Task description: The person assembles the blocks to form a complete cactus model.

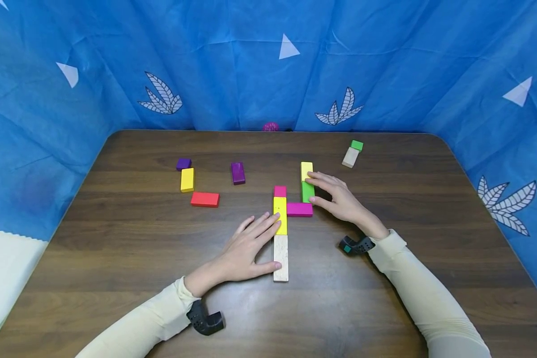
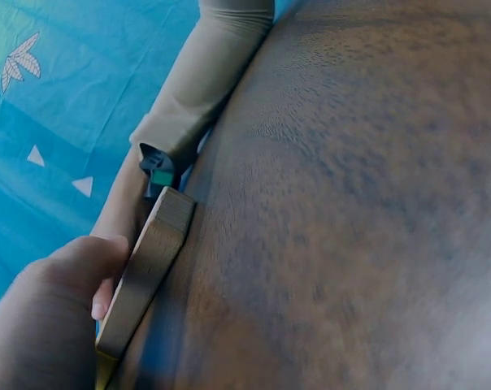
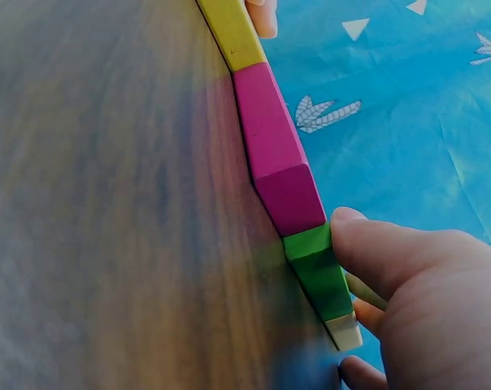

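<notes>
A column of flat blocks lies mid-table: a pink block (image 1: 280, 191), a yellow block (image 1: 280, 205) and a pale wooden block (image 1: 281, 273). My left hand (image 1: 246, 248) spreads along its left side, fingertips over the yellow block and thumb on the wooden one. A magenta block (image 1: 299, 209) extends rightward from the yellow block. At its right end a green block (image 1: 306, 191) points away, followed by a light yellow block (image 1: 307, 169). Fingers relaxed, my right hand (image 1: 339, 199) touches these last two from the right; its thumb (image 3: 367, 240) is at the green block's edge.
To the left lie a red block (image 1: 205, 200), a yellow block (image 1: 187, 180), a dark purple block (image 1: 184, 164) and a purple block (image 1: 238, 173). At the back right, a small green block (image 1: 357, 145) meets a pale block (image 1: 350, 157). Blue cloth (image 1: 250, 64) hangs behind the table.
</notes>
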Motion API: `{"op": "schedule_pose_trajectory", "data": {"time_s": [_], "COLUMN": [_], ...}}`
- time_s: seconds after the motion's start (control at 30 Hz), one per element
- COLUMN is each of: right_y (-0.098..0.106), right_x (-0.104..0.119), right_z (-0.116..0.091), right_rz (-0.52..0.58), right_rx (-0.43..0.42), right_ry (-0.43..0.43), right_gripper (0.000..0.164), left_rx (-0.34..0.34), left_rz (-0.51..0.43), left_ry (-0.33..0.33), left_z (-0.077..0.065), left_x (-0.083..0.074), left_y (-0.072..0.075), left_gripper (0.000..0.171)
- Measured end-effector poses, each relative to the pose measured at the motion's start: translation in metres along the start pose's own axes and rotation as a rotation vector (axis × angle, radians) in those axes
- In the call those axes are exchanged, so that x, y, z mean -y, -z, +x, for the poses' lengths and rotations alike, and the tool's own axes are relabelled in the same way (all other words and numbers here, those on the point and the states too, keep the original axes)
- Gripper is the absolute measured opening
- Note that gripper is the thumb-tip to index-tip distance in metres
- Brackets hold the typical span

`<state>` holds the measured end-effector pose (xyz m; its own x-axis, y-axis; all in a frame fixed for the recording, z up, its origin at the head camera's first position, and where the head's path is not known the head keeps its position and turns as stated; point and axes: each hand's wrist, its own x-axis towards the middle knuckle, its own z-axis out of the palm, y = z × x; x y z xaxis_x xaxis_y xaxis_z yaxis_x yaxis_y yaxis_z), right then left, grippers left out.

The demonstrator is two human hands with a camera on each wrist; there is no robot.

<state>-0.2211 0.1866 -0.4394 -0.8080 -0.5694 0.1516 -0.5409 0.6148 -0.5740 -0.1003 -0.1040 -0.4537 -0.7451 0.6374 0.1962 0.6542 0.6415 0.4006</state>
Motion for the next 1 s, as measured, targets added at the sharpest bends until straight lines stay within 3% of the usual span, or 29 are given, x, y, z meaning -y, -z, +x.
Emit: {"op": "schedule_pose_trajectory", "data": {"time_s": [0.13,0.27,0.5,0.6,0.67,0.8,1.0], "right_y": [0.001,0.002,0.001,0.0,0.0,-0.001,0.002], "right_x": [0.0,0.0,0.002,0.002,0.002,0.001,0.002], "right_z": [-0.001,-0.001,-0.001,-0.002,-0.003,-0.004,-0.005], "right_rz": [-0.005,-0.001,0.004,0.013,0.018,0.014,0.014], "right_rx": [-0.005,-0.007,0.012,0.017,0.017,0.02,0.016], "right_ry": [0.01,0.013,-0.008,-0.023,-0.029,-0.023,-0.009], "right_gripper": [0.052,0.053,0.053,0.053,0.053,0.053,0.053], "left_rx": [-0.028,-0.106,-0.289,-0.323,-0.315,-0.22,-0.092], "left_rz": [-0.075,-0.13,-0.181,-0.211,-0.238,-0.288,-0.343], "left_ry": [0.004,0.027,0.19,0.26,0.312,0.43,0.549], "left_z": [0.004,0.014,0.04,0.051,0.057,0.066,0.075], "left_x": [-0.001,0.007,0.053,0.075,0.087,0.104,0.114], "left_y": [0.007,0.025,0.063,0.075,0.08,0.085,0.085], "left_gripper": [0.086,0.084,0.08,0.081,0.082,0.085,0.088]}}
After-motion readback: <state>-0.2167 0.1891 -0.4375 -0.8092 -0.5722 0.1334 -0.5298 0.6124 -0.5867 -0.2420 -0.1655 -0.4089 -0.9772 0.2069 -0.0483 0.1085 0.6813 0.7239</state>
